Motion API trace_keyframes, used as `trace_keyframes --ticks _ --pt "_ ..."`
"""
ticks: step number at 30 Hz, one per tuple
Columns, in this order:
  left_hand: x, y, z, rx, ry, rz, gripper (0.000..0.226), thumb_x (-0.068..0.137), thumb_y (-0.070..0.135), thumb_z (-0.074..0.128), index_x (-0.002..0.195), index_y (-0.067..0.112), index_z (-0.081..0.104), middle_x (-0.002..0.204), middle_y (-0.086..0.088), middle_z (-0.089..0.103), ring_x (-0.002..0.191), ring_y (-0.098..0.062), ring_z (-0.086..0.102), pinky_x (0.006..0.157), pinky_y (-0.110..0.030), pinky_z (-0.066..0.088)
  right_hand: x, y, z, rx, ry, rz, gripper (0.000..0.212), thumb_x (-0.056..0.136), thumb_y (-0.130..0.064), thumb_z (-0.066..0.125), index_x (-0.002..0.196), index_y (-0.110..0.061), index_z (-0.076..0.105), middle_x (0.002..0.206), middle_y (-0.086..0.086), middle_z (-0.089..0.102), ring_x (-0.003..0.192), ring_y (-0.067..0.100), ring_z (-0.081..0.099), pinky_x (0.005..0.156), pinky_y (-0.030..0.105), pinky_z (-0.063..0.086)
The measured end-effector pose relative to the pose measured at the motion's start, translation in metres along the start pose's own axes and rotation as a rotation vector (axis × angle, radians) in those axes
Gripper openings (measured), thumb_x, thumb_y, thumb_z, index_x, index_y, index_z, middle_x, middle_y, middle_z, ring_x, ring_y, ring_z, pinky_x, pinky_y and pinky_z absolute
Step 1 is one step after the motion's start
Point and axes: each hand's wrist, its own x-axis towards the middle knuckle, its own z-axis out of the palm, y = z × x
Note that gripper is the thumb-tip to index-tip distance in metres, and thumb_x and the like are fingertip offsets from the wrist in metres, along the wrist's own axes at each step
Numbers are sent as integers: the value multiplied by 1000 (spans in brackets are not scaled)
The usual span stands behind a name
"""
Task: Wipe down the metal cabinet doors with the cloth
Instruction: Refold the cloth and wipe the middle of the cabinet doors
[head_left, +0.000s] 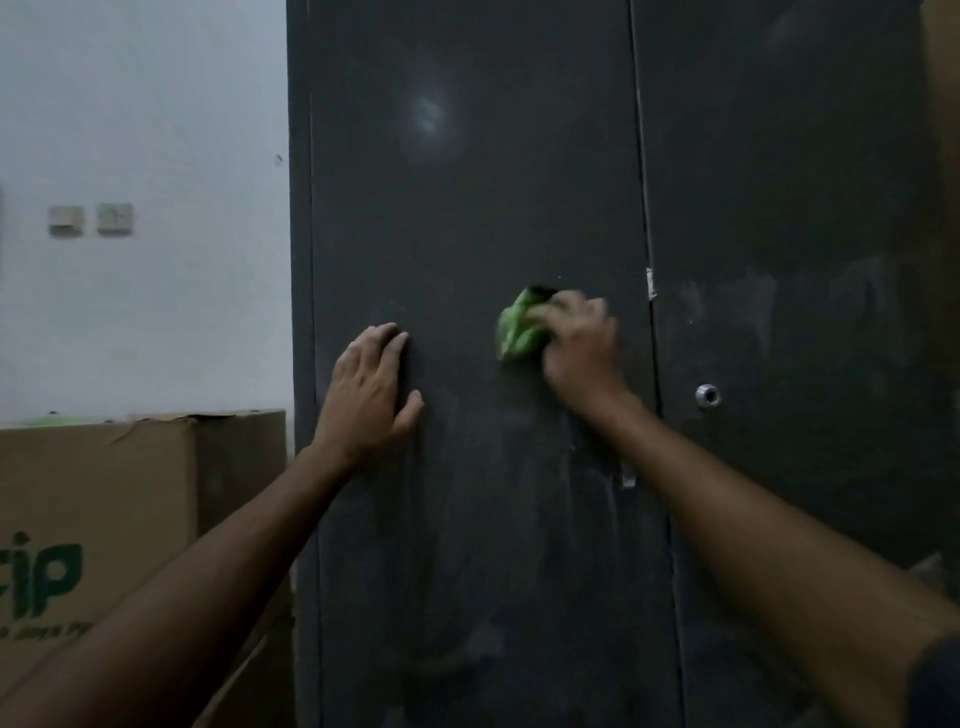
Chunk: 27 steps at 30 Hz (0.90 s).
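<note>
The right hand (579, 345) bunches the green cloth (521, 330) in curled fingers against the left door (467, 208), left of the lock (707, 395), while the left hand (371, 387) lies flat, fingers together, probably bracing it.

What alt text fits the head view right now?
The right hand presses a bunched green cloth against the left door of a dark metal cabinet, while the left hand rests flat on it. A cardboard box stands left.
</note>
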Motion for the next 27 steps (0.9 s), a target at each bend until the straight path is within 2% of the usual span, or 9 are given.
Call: trace_keyframes --ticks 2,4,8,10,14,16,20,22,27 --pt "-8 -6 0 -1 36 36 74 93 49 47 154 7 40 159 -15 34 148 -33 31 123 -52 30 -30 -13 11 -28 -194 -399 39 76 -25 57 111 -34 70 124 -1 58 100 27 49 80 40 41" --pt "-19 -14 1 12 66 61 70 93 47 48 152 8 43 155 -15 39 144 -32 36 120 -51 34 -27 -8 12 -118 -222 -594 37 77 -36 53 111 -32 69 120 1 58 97 27 51 78 40 41" --pt "-33 -31 0 28 157 16 63 91 42 53 145 9 49 149 -15 44 137 -34 42 114 -49 38 16 -35 28 38 72 -58 39 80 -27 62 119 -27 69 118 7 57 97 34 51 82 44 44" --pt "-39 -35 0 -25 238 -79 59 89 35 58 141 7 52 144 -16 46 133 -32 43 111 -43 36 10 -70 45 53 133 15 43 84 -26 63 128 -26 65 122 12 55 98 36 51 82 46 46" --pt "-55 -39 4 -270 385 -223 54 86 18 56 137 5 52 132 -9 50 120 -25 47 105 -34 40 -27 -87 68 -29 -87 -824 48 85 -34 60 132 -29 64 126 15 59 98 33 52 79 41 44" --pt "-55 -41 3 -495 462 -298 51 87 12 52 138 11 49 132 -1 45 117 -19 50 101 -38 48 -3 -83 65 -120 -81 -962 49 84 -38 56 131 -30 64 123 13 61 97 31 52 78 41 42" --pt "-48 -32 -8 -737 531 -499 48 90 20 44 138 18 47 139 -5 46 118 -16 53 94 -23 48 57 -121 65 32 139 -262 46 81 -28 65 127 -25 67 115 14 59 92 37 55 77 48 47" --pt "-46 -32 -10 -806 570 -546 47 90 25 40 136 19 48 138 -5 47 118 -20 53 96 -29 49 49 -154 78 98 153 -156 45 81 -26 64 125 -24 68 113 15 59 91 38 55 76 47 46" --pt "-56 -54 -5 -888 608 -721 47 86 37 41 130 25 51 138 -8 51 125 -33 55 107 -56 48 6 -159 94 -47 -177 -1066 49 86 -42 60 133 -25 62 124 14 58 100 29 55 80 42 45"
